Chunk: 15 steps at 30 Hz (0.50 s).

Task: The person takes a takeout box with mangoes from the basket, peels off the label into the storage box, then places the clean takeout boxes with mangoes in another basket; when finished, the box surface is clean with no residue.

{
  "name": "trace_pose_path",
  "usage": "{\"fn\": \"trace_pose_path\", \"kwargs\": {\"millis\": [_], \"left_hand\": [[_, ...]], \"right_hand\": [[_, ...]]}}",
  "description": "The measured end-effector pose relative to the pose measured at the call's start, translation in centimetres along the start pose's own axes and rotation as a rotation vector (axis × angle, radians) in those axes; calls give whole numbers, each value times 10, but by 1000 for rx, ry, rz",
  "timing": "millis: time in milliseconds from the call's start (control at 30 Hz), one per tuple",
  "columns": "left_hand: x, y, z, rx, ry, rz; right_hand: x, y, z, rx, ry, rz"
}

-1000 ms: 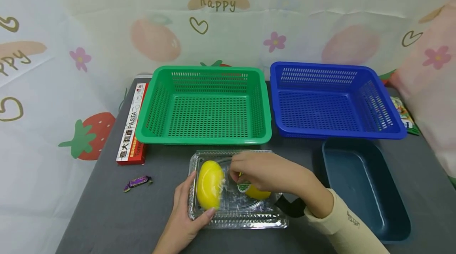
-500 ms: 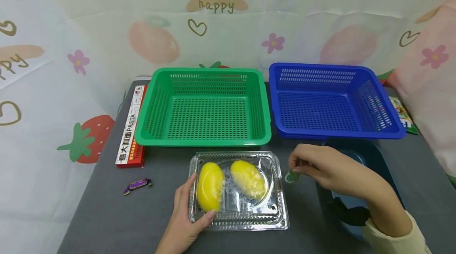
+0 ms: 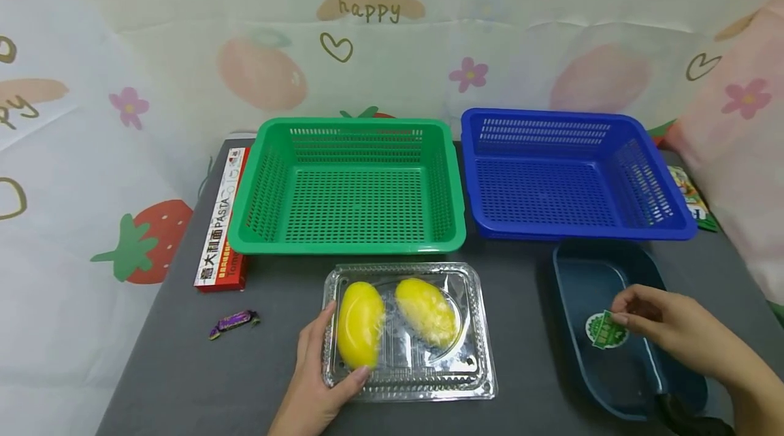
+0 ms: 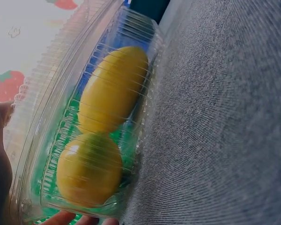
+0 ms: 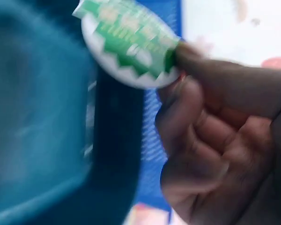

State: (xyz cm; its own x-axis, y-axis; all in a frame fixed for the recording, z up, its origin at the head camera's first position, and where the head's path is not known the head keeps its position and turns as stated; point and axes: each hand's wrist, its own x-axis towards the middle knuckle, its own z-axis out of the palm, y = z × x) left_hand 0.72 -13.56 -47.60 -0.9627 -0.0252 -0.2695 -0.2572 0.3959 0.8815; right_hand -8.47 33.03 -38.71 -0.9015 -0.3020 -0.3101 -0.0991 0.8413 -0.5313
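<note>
My left hand [image 3: 315, 371] grips the left side of a clear plastic clamshell box [image 3: 422, 381], thumb near its front corner and fingers along its edge. Through the lid show two yellow mango-shaped fruits: one upright oval [image 3: 360, 325] at the left, the other [image 3: 427, 312] lying slanted beside it. In the left wrist view the fingertips [image 4: 61, 218] reach round the box's end. Over the dark blue bin [image 3: 618, 398], my right hand [image 3: 680, 330] pinches a round green-and-white sticker [image 3: 606, 330] between thumb and forefinger. The right wrist view shows its zigzag border and pale lettering [image 5: 131, 42].
A green basket [image 3: 349, 247] stands behind the box, with a blue basket [image 3: 578, 228] to its right. Left of these lies a red-and-white pasta box [image 3: 222, 232], and a purple-wrapped candy [image 3: 235, 321] lies in front of it. A green snack packet [image 3: 695, 199] pokes out at the far right.
My right hand has lifted the sticker off the right-hand fruit's place on the lid and carried it rightward over the dark bin. My left hand keeps its grip on the box.
</note>
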Motion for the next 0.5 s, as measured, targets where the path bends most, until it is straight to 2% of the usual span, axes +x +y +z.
{"fn": "trace_pose_path", "kwargs": {"millis": [67,233,500], "left_hand": [[0,0,-1,0,0,-2],[0,0,-1,2,-1,13],[1,-1,-1,0,-2,12]], "right_hand": [[2,13,1,23,-45,48],[9,33,7,91,-109,86],[24,39,10,88,-174,16]]}}
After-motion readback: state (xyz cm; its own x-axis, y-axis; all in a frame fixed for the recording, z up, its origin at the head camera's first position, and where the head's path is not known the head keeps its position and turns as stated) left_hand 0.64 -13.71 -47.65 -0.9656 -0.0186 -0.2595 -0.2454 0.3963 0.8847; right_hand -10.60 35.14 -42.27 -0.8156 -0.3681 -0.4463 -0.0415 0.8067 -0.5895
